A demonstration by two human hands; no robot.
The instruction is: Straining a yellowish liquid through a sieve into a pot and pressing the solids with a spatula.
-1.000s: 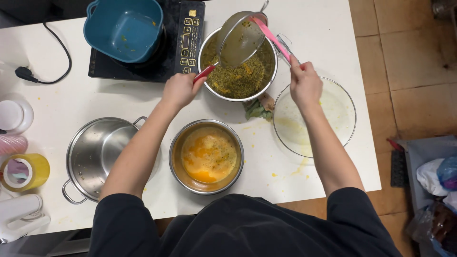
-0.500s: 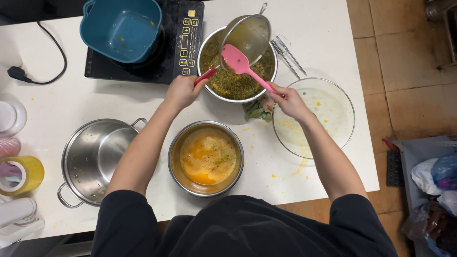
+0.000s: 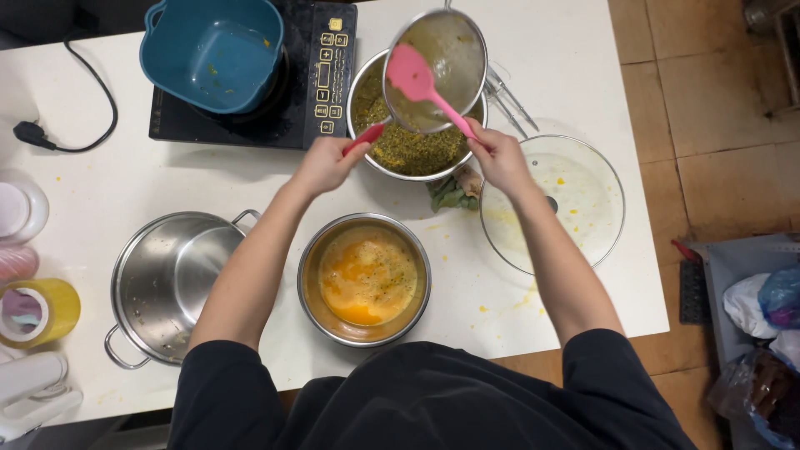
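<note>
White tabletop [image 3: 108, 179] fills the view, splashed with yellow drips, with tiled floor off to the right. Left hand [image 3: 327, 164] is curled tight around the red handle [image 3: 364, 137] of a round metal strainer [image 3: 437, 71], holding it tilted above a steel bowl [image 3: 414, 137] heaped with yellow-green pulp. Right hand [image 3: 498, 156] has its fingers closed on the stem of a pink spatula [image 3: 417, 77], and the blade lies inside the strainer against its mesh, which carries a wet greenish film. Just in front of the person sits a second steel bowl [image 3: 365, 279] with orange-yellow liquid, foamy on top. To its left, an empty steel pot [image 3: 171, 283] with two loop handles, only specks inside. Right of the pulp bowl, a glass lid [image 3: 575, 196] lies flat on the table, smeared yellow, and some green leaves [image 3: 450, 194] lie between lid and bowl. At the back, a blue pot [image 3: 212, 50] rests on a black induction cooker [image 3: 321, 79], nearly empty, a few bits stuck to its wall. Metal tongs [image 3: 508, 96] lie beside the bowl. A yellow cup [image 3: 37, 312] stands at the left edge.
</note>
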